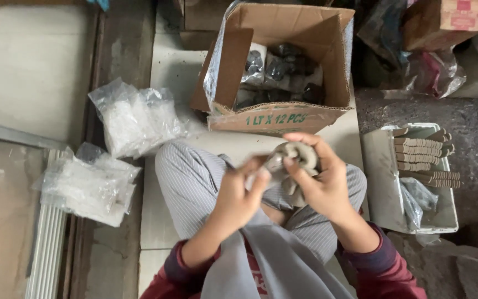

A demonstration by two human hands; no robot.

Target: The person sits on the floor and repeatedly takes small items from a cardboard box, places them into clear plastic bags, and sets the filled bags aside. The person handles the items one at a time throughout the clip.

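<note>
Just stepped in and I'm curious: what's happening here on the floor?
A person sits cross-legged on the floor, working with both hands over the lap. The right hand grips a small grey curved metal piece, while the left hand pinches a clear plastic bag next to it. In front stands an open cardboard box holding bagged dark parts. Two clear bags of plastic lie to the left, and a white tray with stacked strips sits to the right.
</note>
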